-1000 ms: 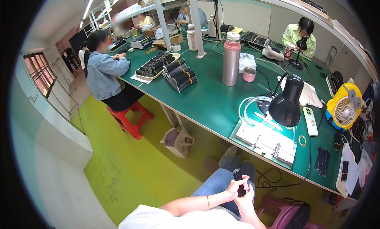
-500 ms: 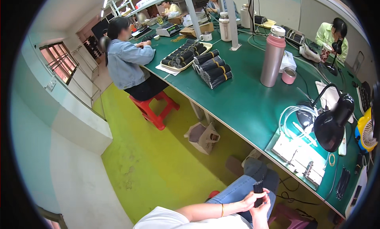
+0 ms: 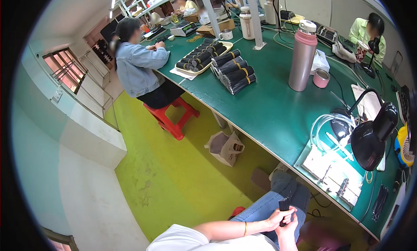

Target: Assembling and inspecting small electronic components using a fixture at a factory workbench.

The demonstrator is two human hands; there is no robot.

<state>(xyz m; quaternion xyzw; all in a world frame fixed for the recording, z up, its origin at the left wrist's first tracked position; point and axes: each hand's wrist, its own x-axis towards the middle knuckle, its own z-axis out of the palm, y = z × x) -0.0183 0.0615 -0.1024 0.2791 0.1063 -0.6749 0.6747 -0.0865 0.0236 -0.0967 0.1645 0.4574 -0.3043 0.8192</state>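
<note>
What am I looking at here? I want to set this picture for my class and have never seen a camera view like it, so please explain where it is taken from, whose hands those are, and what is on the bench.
No machine here: a person wears a wide fisheye camera on the head, looking down, so straight edges bend near the rim. At the bottom are that person's own hands, the left hand and right hand, held together over the lap around a small bundle of black strips. Beside them runs a long green workbench. On it stand a tall pink flask, a black desk lamp over a lit work plate, and stacks of banded black bundles. A co-worker in a denim jacket sits on a red stool further along.
</note>
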